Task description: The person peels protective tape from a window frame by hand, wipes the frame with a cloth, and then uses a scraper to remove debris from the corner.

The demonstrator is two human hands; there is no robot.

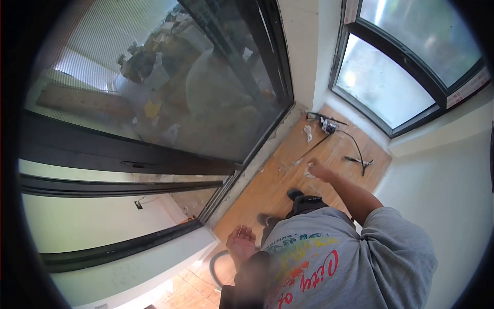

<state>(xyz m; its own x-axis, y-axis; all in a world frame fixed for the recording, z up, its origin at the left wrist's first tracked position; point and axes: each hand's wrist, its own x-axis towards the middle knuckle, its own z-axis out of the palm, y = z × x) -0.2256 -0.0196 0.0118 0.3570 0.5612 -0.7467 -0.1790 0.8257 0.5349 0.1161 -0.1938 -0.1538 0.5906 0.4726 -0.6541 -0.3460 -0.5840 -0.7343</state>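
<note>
My left hand [242, 244] is held out beside my body, palm up, with its fingers loosely bent and apart and nothing in it. On the other side, my right hand [320, 170] reaches forward over the wooden floor with its fingers curled closed. A crumpled white scrap [309, 170] shows right at those fingers; I cannot tell whether it is held or lies below. Beyond the hand, a corded power tool [328, 125] lies on the floor near the corner, with a thin rod [311, 150] pointing back from it.
A large dark-framed glass door [128, 147] fills the left, its track [221, 201] along the floor. Another white scrap [307, 134] lies by the tool. A black cable [360, 149] trails towards the right wall [437, 175]. A grey hose [212, 268] curves beside my left arm. Windows [386, 82] stand ahead.
</note>
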